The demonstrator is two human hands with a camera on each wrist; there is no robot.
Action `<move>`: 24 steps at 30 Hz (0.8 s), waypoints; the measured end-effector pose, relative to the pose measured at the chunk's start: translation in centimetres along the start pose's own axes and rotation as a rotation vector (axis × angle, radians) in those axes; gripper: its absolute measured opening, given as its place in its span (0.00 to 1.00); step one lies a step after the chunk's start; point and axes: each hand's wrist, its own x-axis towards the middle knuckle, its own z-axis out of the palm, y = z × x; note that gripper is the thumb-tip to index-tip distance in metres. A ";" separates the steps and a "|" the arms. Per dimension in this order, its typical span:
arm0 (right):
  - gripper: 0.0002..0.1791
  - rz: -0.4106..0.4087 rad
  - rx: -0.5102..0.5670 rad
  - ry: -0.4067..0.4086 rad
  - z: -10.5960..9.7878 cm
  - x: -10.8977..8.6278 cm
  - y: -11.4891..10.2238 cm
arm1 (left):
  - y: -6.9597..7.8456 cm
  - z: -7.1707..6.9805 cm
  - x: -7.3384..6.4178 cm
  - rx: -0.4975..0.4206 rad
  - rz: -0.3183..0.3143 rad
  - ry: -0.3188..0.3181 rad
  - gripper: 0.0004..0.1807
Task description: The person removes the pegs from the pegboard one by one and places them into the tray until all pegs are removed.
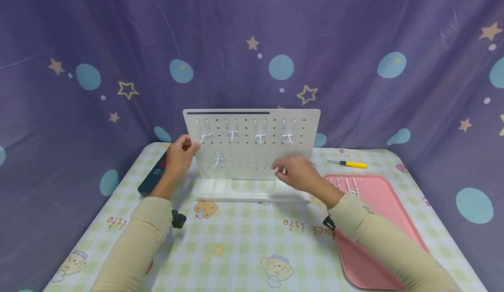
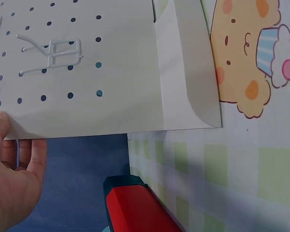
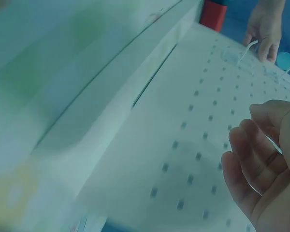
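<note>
A white pegboard (image 1: 267, 149) stands upright on its white base (image 1: 214, 190). White wire hooks (image 1: 233, 133) hang in a row along its upper part, and a single hook (image 1: 218, 159) sits lower at the left. My left hand (image 1: 180, 155) pinches the board's left edge, thumb on the front face and fingers behind, as the left wrist view also shows. In front of the board's lower right part is my right hand (image 1: 297, 171). Its fingers (image 3: 244, 150) are loosely curled with nothing between them, close over the holes in the right wrist view.
On the right lies a pink tray (image 1: 378, 191) with several white hooks (image 1: 353, 186) at its far end. Behind it is a yellow-handled screwdriver (image 1: 354, 164). A dark case (image 1: 151, 180) with red on it lies beyond my left hand. A purple curtain (image 1: 236, 20) hangs behind.
</note>
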 end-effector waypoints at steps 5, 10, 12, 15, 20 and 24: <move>0.08 -0.056 0.015 0.043 2.1 2.4 -2.2 | 0.0 -0.1 -0.1 -0.003 0.006 0.003 0.12; 0.07 -0.095 -0.011 0.108 4.4 4.4 -4.3 | 0.2 -0.1 -0.2 0.002 0.014 0.005 0.13; 0.07 -0.076 -0.017 0.135 5.1 5.2 -5.1 | 0.2 -0.1 -0.2 0.009 0.017 0.009 0.13; 0.08 -0.017 -0.020 0.162 6.0 6.2 -6.3 | 0.2 -0.1 -0.2 0.016 0.025 0.014 0.12; 0.10 0.077 -0.070 0.183 7.5 7.8 -7.9 | 0.2 -0.1 -0.1 0.016 0.027 0.005 0.12; 0.11 0.106 -0.091 0.205 8.6 8.8 -8.9 | 0.0 -0.1 -0.1 0.025 0.021 0.006 0.12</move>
